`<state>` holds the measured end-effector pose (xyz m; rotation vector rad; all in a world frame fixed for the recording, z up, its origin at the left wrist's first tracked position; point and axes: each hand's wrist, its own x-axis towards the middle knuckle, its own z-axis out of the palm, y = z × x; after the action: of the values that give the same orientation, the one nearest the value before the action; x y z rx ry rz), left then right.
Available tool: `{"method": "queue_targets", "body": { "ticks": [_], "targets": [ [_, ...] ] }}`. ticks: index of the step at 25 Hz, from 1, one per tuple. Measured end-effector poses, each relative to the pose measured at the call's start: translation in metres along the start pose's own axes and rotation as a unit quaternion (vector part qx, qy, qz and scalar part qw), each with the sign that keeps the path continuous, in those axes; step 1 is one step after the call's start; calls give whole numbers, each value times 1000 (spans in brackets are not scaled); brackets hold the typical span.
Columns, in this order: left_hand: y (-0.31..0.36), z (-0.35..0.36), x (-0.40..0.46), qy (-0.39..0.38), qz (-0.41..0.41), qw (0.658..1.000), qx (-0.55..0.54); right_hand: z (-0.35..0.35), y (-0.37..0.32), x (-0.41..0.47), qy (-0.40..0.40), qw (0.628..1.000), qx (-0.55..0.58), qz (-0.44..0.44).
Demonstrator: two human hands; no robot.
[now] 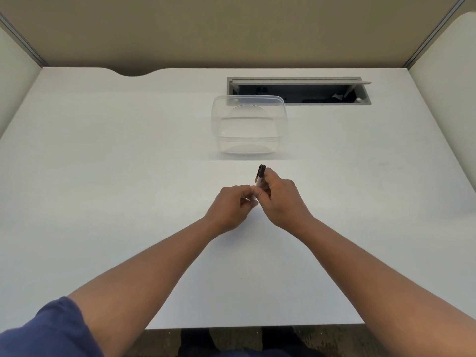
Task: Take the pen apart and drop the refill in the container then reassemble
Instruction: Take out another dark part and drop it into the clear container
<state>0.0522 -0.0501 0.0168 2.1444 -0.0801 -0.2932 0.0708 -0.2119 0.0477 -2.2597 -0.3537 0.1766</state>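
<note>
two hands meet low over the white desk [103, 176], with the clear container [248, 124] just beyond them, open side up. my right hand [280, 199] is wrapped around the pen [261, 176], its long axis tilting up and away toward the container. my left hand [231, 204] pinches the pen's near end, hidden between my fingertips, likely to twist it off.
</note>
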Motion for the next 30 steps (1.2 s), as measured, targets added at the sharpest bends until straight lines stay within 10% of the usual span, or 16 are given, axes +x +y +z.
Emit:
{"method": "queue_targets", "body": {
  "ticks": [11,17,22,25,30],
  "targets": [
    [3,-10,-8,18,-136,916,-377,16,14,-19,-26,997,16,67],
    [3,-18,-17,-15,-175,906,-386,22,12,-22,-20,998,17,63],
    [8,-30,-22,30,-107,993,39,18,13,-23,-20,997,-15,66],
    [4,-37,-27,147,188,918,316,12,12,-22,-38,996,-61,56],
    [-4,-43,-18,82,246,859,441,6,4,-21,-78,989,-125,7]
  ]
}}
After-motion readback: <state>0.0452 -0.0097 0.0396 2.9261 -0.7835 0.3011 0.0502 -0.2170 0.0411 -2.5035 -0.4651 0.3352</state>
